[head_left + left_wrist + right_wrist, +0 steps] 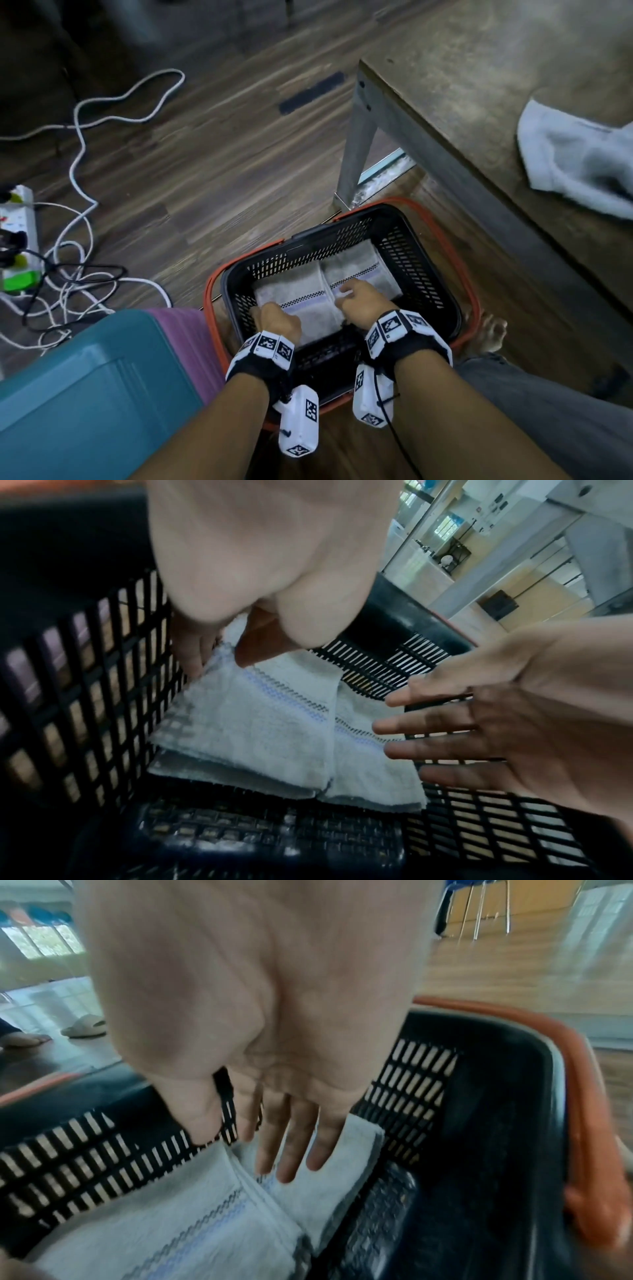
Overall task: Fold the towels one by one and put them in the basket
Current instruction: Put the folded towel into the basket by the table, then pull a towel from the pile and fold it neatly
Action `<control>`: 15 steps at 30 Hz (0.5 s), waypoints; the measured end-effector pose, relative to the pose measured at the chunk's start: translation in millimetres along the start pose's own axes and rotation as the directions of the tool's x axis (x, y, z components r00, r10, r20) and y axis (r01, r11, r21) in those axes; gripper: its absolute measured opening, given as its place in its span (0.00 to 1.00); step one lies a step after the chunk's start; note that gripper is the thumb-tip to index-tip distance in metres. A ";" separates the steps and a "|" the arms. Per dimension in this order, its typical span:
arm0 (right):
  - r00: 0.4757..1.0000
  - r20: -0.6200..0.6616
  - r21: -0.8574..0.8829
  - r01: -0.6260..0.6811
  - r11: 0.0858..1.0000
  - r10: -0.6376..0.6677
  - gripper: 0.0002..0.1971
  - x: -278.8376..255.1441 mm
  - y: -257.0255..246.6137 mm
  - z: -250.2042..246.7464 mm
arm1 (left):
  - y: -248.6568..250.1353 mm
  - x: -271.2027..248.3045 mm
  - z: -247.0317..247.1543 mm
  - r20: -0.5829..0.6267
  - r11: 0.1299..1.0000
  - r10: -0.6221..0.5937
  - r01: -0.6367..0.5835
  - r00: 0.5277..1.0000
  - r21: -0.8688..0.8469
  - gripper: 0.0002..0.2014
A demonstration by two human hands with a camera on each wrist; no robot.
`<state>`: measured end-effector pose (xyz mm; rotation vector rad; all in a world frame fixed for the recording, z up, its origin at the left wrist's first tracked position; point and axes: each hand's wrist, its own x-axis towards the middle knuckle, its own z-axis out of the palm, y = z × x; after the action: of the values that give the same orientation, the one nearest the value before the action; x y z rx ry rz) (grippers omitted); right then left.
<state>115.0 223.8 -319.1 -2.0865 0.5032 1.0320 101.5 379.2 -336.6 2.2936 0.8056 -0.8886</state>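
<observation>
A black mesh basket (411,260) with orange handles stands on the floor by my knees. Two folded white towels with a checked stripe lie side by side in it: a left towel (294,291) (260,723) and a right towel (363,265) (325,1191). My left hand (274,318) (219,656) pinches the left towel's near-left edge against the basket wall (85,696), thumb on top. My right hand (359,298) (291,1164) hovers flat over the right towel, fingers straight, tips at its surface. An unfolded white towel (575,161) lies crumpled on the table.
The low wooden table (479,85) stands to the right, with its metal leg (356,154) just behind the basket. A power strip (20,240) and tangled cables cover the floor at left. A teal box (85,394) sits by my left arm. My bare foot (489,332) is beside the basket.
</observation>
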 end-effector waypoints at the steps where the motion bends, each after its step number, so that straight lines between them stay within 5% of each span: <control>1: 1.000 0.013 -0.025 0.005 1.000 -0.005 0.17 -6.6 -5.0 -5.7 | 4.2 -5.5 -4.4 0.002 1.000 -0.012 0.012 1.000 -0.027 0.19; 4: 0.996 0.058 -0.081 0.068 0.994 -0.064 0.16 -29.4 -31.6 -32.2 | 22.3 -20.9 -29.2 0.003 0.989 0.015 -0.015 1.000 -0.145 0.24; 7: 0.989 -0.008 -0.060 0.147 0.987 -0.147 0.17 -64.8 -68.6 -65.3 | 48.2 -39.9 -62.7 0.082 0.956 0.260 -0.245 0.962 -0.161 0.14; 12: 0.893 -0.287 0.024 0.368 0.930 -0.346 0.10 -158.5 -119.3 -126.4 | 108.4 -100.3 -126.5 0.011 0.822 0.555 -0.546 0.832 -0.163 0.08; 15: 0.766 -0.457 -0.077 0.471 0.879 -0.451 0.11 -234.7 -129.0 -171.5 | 149.9 -148.5 -154.3 -0.024 0.674 0.731 -0.727 0.682 -0.129 0.11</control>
<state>141.4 181.6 -5.1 -2.2598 0.2042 0.2243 177.2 331.9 -91.0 2.1767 -0.1211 -0.4634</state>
